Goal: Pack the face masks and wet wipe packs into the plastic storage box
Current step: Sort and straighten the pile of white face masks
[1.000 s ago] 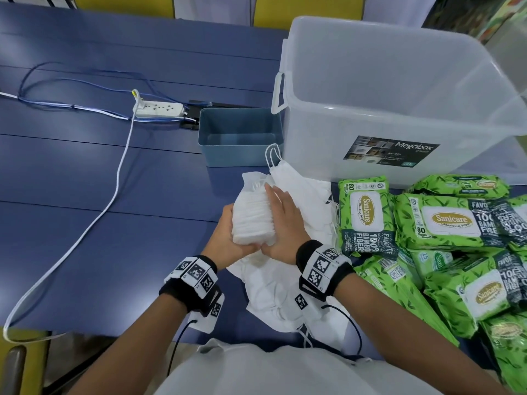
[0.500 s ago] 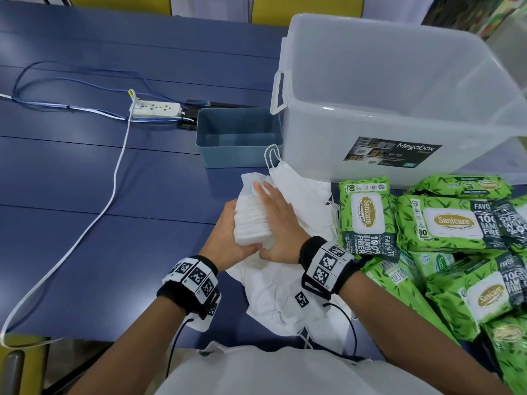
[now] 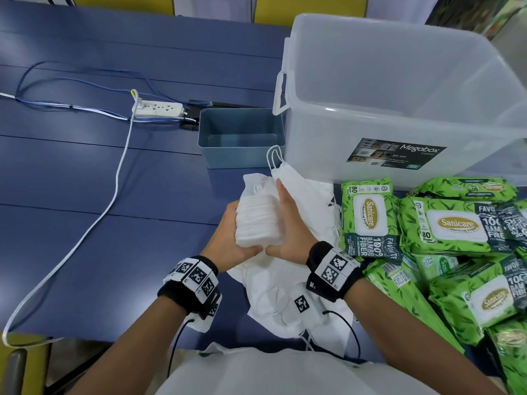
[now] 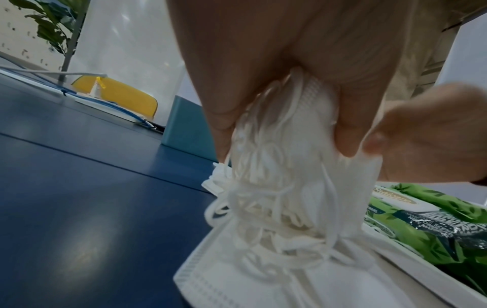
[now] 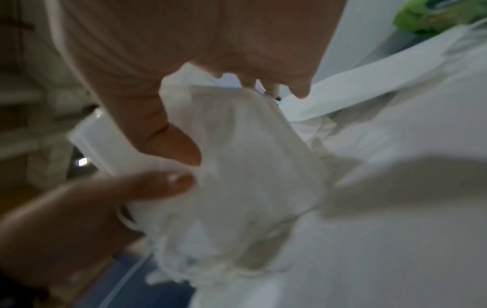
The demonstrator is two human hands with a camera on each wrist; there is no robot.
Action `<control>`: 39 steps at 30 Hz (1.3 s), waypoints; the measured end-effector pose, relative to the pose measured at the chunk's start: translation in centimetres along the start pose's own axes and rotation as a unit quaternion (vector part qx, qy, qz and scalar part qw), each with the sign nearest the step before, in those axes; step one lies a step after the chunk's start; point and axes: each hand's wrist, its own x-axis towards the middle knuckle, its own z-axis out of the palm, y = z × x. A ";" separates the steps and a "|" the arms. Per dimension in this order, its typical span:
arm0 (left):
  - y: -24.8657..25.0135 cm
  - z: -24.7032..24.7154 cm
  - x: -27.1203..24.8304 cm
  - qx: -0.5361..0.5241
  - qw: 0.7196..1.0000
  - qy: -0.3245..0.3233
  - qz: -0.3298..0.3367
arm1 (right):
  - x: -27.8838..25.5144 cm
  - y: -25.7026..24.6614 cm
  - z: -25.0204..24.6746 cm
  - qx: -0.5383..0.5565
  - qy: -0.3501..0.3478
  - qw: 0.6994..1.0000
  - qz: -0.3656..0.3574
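Observation:
A thick stack of white face masks [image 3: 258,220] stands on edge between my two hands, just above a loose pile of masks [image 3: 285,297] on the blue table. My left hand [image 3: 236,235] grips the stack's left side, fingers curled round it, with ear loops [image 4: 276,198] hanging below. My right hand [image 3: 285,218] holds the right side, fingers laid along it and thumb [image 5: 171,145] pressing its near face. The clear plastic storage box [image 3: 399,109] stands behind on the right, with nothing visible inside. Green wet wipe packs [image 3: 368,218] lie in a heap to the right.
A small blue-grey bin [image 3: 241,138] sits left of the storage box. A white power strip [image 3: 158,108] with blue and white cables [image 3: 114,195] lies at the left on the blue table [image 3: 85,238]. Yellow chairs stand beyond the far edge.
Both hands keep the stack between them in nearly the same spot; it has shifted only slightly.

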 end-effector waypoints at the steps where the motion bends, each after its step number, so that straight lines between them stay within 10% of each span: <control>1: -0.1 0.1 0.0 0.000 1.000 -0.001 -0.002 | 0.0 0.5 0.0 -0.014 0.001 1.000 0.010; 17: -0.8 -1.0 -0.9 0.014 0.999 0.014 -0.033 | 0.3 0.0 0.6 -0.020 -0.017 0.998 0.065; 30: 4.9 -2.8 -0.9 -0.282 0.954 0.091 -0.043 | 0.9 -3.5 -0.9 0.357 -0.040 0.921 0.147; 36: 2.2 -4.4 -1.8 -0.287 0.921 0.246 -0.091 | 2.2 -1.1 -0.9 -0.046 -0.134 0.987 0.079; 39: 0.0 -5.4 -3.4 -0.318 0.876 0.341 -0.123 | 2.5 0.9 -0.2 -0.335 -0.171 0.926 0.034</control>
